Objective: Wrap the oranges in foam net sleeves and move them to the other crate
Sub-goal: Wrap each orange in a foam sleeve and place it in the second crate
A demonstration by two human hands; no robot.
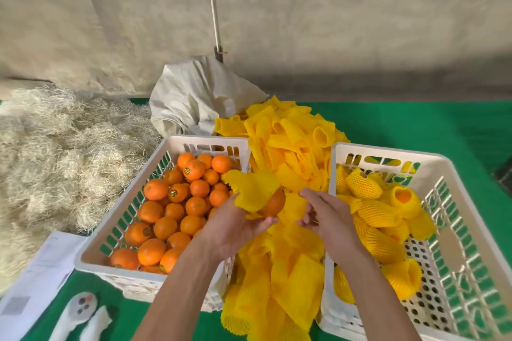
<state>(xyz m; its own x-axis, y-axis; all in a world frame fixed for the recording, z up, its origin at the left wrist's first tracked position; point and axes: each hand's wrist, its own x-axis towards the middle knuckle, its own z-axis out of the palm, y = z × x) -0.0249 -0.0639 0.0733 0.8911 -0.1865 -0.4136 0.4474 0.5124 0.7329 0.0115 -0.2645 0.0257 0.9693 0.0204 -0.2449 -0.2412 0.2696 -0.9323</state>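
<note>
My left hand (235,225) grips an orange (274,204) half covered by a yellow foam net sleeve (253,188), held between the two crates. Just right of it hovers my right hand (322,216), fingers loosely curled and holding nothing. The white crate on the left (116,219) is full of bare oranges (177,207). In the white crate on the right (471,232) lie several sleeved oranges (379,213). A pile of loose yellow sleeves (291,144) runs between the crates and down to the near edge.
A white woven sack (194,97) stands behind the left crate, with a pole (213,14) rising behind it. Dry straw (55,152) covers the left side. Papers (36,271) and white gloves (80,313) lie at the near left on the green table cover (415,124).
</note>
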